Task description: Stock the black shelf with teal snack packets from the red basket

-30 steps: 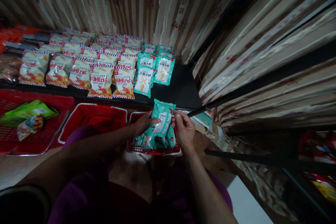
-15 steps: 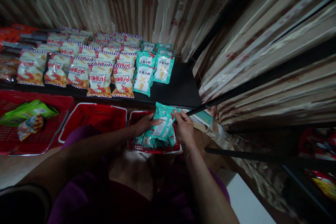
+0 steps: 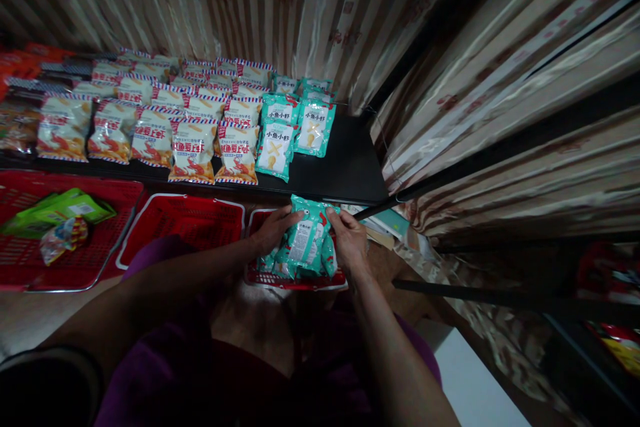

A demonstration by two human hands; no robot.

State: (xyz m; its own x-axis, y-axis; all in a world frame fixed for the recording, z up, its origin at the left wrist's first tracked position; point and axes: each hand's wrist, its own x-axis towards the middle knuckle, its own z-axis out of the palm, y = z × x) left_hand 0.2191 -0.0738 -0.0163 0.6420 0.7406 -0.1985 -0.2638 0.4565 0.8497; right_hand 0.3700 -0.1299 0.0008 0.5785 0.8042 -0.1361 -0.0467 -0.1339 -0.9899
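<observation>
A teal snack bag, its printed back facing me, is held above a red shopping basket. My left hand grips its left upper edge, thumb on the front. My right hand pinches the upper right side. More teal bags lie in the basket underneath, partly covered by the held one. Past the basket, several teal snack bags stand in rows on the black shelf, beside rows of white and orange snack bags.
Two more red baskets stand to the left: one basket beside mine, and another with green packets inside. A black metal bar slants at the shelf's right end. Striped curtains hang behind. A white box sits lower right.
The held bag has turned more upright and squarely toward me, and my hands have shifted slightly along its edges. The bags on the shelf stay in place; the view has moved a little.
</observation>
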